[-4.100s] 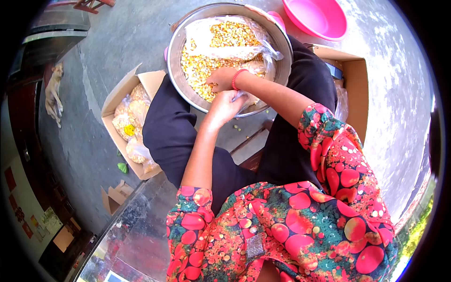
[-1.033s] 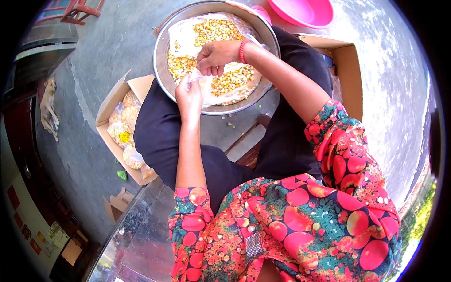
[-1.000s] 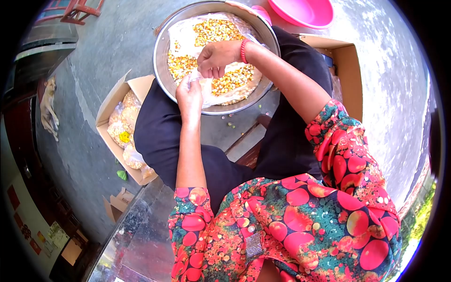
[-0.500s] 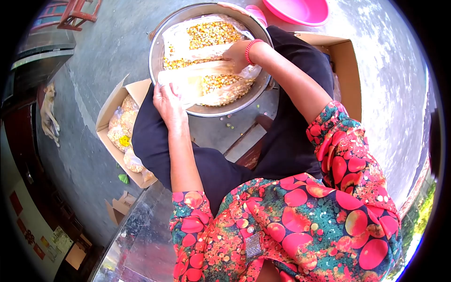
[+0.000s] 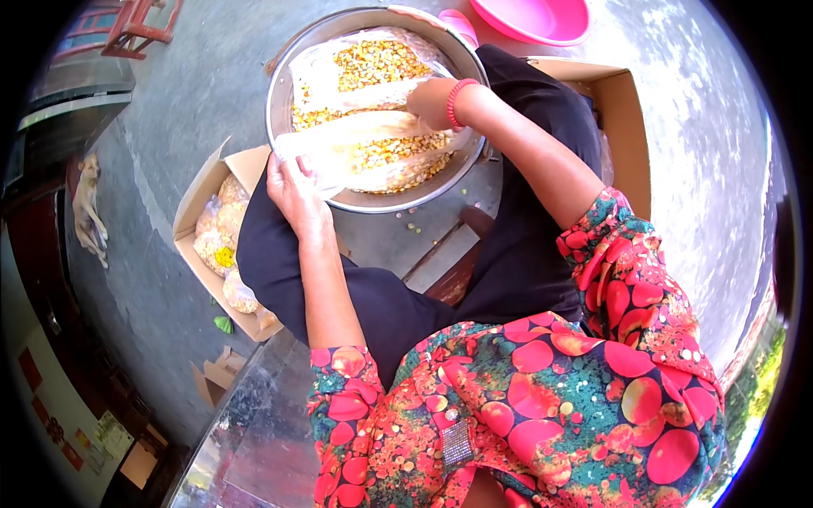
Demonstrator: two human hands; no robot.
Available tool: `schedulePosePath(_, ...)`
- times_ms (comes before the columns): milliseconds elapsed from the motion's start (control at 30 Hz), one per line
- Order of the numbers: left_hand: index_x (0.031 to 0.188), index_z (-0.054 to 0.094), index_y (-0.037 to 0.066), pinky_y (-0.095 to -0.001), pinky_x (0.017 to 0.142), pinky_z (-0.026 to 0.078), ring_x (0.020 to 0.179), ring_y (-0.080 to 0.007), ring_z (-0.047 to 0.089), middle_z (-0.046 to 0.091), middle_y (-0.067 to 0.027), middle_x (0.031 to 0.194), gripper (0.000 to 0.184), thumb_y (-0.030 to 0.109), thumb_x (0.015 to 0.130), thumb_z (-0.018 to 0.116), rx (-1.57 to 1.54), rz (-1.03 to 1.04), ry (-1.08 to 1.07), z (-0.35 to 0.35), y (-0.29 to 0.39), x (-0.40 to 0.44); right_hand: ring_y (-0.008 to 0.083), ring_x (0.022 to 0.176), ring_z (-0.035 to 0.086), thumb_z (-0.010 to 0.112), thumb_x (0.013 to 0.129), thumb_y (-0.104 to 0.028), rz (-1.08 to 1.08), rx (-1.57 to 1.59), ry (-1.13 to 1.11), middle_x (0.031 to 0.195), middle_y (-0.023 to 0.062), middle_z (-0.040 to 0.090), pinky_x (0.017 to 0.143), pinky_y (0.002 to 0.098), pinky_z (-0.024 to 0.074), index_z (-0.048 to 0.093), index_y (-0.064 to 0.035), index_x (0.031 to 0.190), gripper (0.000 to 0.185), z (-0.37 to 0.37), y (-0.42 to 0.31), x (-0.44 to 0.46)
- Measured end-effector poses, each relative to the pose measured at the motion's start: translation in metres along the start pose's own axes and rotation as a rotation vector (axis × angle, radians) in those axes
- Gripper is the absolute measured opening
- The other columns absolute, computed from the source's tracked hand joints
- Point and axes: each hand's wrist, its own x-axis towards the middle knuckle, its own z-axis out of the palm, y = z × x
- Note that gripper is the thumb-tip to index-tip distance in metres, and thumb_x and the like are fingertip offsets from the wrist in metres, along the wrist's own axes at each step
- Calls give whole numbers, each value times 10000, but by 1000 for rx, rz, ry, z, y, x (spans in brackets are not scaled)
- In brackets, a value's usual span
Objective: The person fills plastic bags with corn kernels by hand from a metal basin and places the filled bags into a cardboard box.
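A round metal basin [image 5: 286,91] sits at my knees, with yellow corn kernels [image 5: 381,63] and clear plastic inside it. A plastic bag [image 5: 360,131] stretches across the kernels between my hands. My left hand [image 5: 298,193] grips the bag's near left end at the basin's rim, thumb on top. Over the right side of the basin, my right hand [image 5: 434,103], with a red coiled band [image 5: 454,103] at the wrist, is closed on the bag's other end. Its fingertips are partly hidden.
An open carton [image 5: 193,199] of filled bags [image 5: 222,222] stands left of my leg, another carton [image 5: 622,118] to the right. A pink tub [image 5: 542,24] lies beyond the basin. A dog [image 5: 88,207] lies at far left, near a red wooden stool [image 5: 135,30].
My left hand has shifted slightly left and toward me, drawing its end of the bag along. My right hand has lowered a little, and its fingers are turned further under.
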Motion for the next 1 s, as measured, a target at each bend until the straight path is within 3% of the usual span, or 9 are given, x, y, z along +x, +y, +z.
schedulePosePath(67, 915, 534, 33, -192, 432, 380, 529, -62, 447, 461, 11, 669, 168, 166, 868, 443, -15, -9, -49, -6, -4, 2, 178, 483, 589, 460, 751, -47, -103, 559, 229, 611, 94, 596, 452, 290, 450, 609, -24, 882, 199, -18, -12, -20)
schedulePosePath(133, 895, 524, 30, -179, 441, 365, 530, -49, 437, 474, 9, 664, 138, 135, 865, 441, 5, -22, -93, -2, 1, -3, 108, 540, 556, 430, 766, -28, -176, 748, 180, 592, 31, 544, 472, 233, 437, 567, -39, 941, 222, -31, -24, -32)
schedulePosePath(200, 874, 514, 26, -167, 451, 350, 532, -37, 427, 487, 6, 659, 110, 105, 862, 438, 26, -35, -137, 2, 5, -7, 64, 544, 504, 470, 781, -55, -474, 1196, 294, 605, -5, 518, 491, 195, 418, 551, -33, 966, 203, -35, -32, -31)
schedulePosePath(300, 901, 512, 4, -177, 481, 383, 562, -54, 470, 529, -21, 689, 99, 77, 851, 468, 40, 105, -211, 7, 9, -12, 83, 620, 504, 546, 765, -111, -636, 1311, 304, 698, 14, 543, 582, 213, 432, 542, -32, 993, 241, -36, -38, -19)
schedulePosePath(433, 927, 529, -26, -188, 583, 420, 625, -80, 519, 560, -45, 752, 139, 29, 800, 544, 146, 320, -189, 9, 10, -17, 148, 826, 510, 642, 706, -196, -660, 1008, 373, 866, 63, 565, 768, 303, 416, 525, -31, 1053, 402, -20, -63, -3)
schedulePosePath(600, 955, 547, -47, -249, 757, 420, 829, -122, 535, 572, -74, 861, 274, 29, 708, 639, 485, 535, -331, 3, 17, -20, 81, 694, 514, 590, 763, -158, -477, 1004, 483, 736, 25, 568, 640, 251, 439, 566, -26, 924, 209, -22, -70, 1)
schedulePosePath(800, 1210, 368, 0, -309, 874, 367, 1031, -183, 465, 485, -99, 1099, 629, -5, 612, 562, 132, 293, -379, 17, 24, -23, 19, 641, 476, 523, 832, -111, -602, 1090, 507, 686, -33, 530, 571, 206, 417, 562, -28, 882, 105, -33, -60, -16)
schedulePosePath(867, 1175, 407, -9, -309, 894, 352, 1069, -188, 444, 485, -128, 1098, 608, 34, 605, 615, 715, 113, -680, 6, 18, -22, 15, 667, 466, 523, 838, -104, -784, 1183, 507, 701, -30, 531, 603, 200, 413, 550, -12, 868, 101, -32, -60, -17)
schedulePosePath(1000, 1090, 472, -3, -314, 878, 367, 1036, -220, 465, 496, -144, 1060, 557, 122, 601, 708, 991, 274, -722, -1, -11, -22, 93, 655, 500, 552, 766, -117, -902, 1137, 681, 671, 21, 543, 616, 257, 425, 566, -35, 845, 114, -30, -70, -19)
